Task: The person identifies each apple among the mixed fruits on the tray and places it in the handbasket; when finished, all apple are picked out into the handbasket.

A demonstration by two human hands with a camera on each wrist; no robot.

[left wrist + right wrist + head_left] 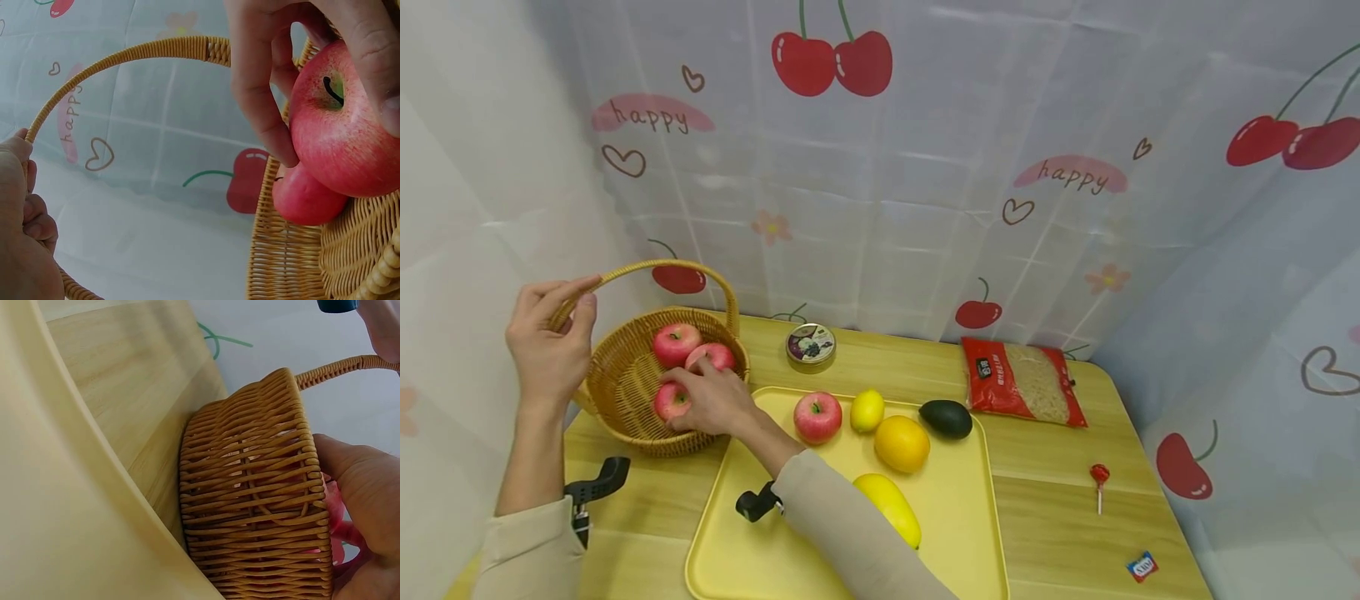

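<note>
My left hand grips the arched handle of a wicker basket. Three red apples are inside the basket. With my right hand reaching over the near right rim, I hold the front apple between thumb and fingers. In the left wrist view my fingers lie around this apple, and a second apple shows behind it. The right wrist view catches the basket's woven side, which mostly hides the apples.
A yellow tray holds an apple, a lemon, an orange-yellow fruit, a dark green avocado and a long yellow fruit. Around it are a round tin, a red bag, a lollipop and a small packet.
</note>
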